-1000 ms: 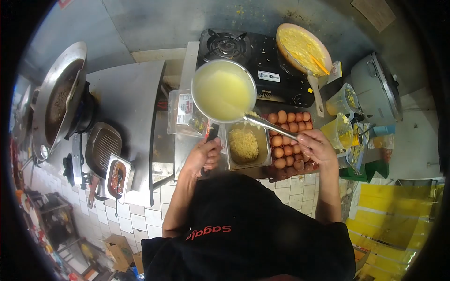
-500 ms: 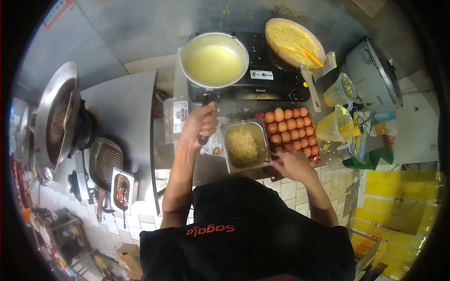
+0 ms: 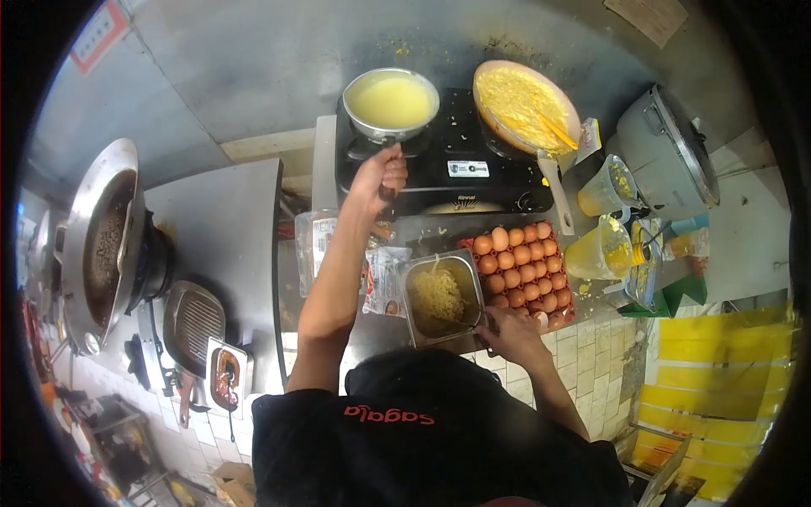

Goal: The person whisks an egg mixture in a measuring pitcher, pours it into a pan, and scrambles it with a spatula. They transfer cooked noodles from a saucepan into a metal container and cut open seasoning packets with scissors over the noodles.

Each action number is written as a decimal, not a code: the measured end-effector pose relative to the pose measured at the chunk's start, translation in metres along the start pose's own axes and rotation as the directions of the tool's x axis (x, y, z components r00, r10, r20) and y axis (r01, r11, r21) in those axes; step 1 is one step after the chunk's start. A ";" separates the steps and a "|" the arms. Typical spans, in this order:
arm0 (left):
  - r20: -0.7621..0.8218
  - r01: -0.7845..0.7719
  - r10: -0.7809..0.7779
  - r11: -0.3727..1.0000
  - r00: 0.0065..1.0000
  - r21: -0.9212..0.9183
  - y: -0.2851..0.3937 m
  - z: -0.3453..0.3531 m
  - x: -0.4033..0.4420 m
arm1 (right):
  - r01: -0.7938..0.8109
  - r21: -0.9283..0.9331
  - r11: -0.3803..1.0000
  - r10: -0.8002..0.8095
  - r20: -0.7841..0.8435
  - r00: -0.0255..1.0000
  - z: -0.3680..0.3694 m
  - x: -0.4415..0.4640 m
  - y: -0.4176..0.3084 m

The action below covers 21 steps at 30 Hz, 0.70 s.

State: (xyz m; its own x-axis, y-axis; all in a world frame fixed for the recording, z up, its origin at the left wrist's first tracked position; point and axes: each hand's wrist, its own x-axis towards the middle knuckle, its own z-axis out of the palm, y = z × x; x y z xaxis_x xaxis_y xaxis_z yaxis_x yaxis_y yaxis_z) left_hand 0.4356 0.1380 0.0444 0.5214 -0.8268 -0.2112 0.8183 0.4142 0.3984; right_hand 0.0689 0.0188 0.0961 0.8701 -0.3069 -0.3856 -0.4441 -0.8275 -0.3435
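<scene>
My left hand point(image 3: 378, 179) is closed round the dark handle of a metal saucepan point(image 3: 391, 103) with pale yellow liquid in it, at the left burner of a black gas stove point(image 3: 498, 196). My right hand point(image 3: 513, 335) is closed on a metal utensil point(image 3: 473, 324) at the right rim of a steel container point(image 3: 419, 331). Pale yellow noodle-like food point(image 3: 437, 294) lies in the container, with the utensil's far end at it. Just beyond my right hand is a red tray of brown eggs point(image 3: 525, 272).
A pan of yellow food point(image 3: 522, 106) sits on the right burner. Plastic jugs point(image 3: 598, 253) and a large lidded pot point(image 3: 663, 152) stand right. Plastic packages point(image 3: 384, 283) lie left of the container. A wok point(image 3: 106, 245) and grill pan point(image 3: 194, 328) are far left.
The saucepan has moved forward from above the container to the left burner in my left hand. My right hand has come down with the utensil, from the saucepan's rim to the container.
</scene>
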 end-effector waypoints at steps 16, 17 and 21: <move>-0.113 0.129 0.712 0.033 0.693 0.991 -0.042 -0.073 -0.103 | 0.404 0.066 0.913 -0.387 -0.181 0.904 -0.016 0.082 -0.061; -0.112 0.315 0.683 -0.180 0.722 0.932 -0.052 -0.070 -0.128 | 0.447 0.079 0.891 -0.426 -0.195 0.884 -0.008 0.098 -0.072; 0.163 0.394 0.683 -0.581 0.712 0.712 -0.096 -0.118 -0.151 | 0.506 0.128 0.853 -0.481 -0.185 0.857 0.061 0.191 -0.107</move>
State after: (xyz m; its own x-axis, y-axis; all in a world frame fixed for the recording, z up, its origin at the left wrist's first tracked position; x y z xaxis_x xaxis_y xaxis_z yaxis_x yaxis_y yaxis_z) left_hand 0.3068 0.2676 -0.0675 0.8904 -0.3683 0.2675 -0.4427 -0.8371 0.3212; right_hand 0.2696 0.0777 0.0067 0.9989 0.0474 -0.0068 0.0340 -0.8012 -0.5974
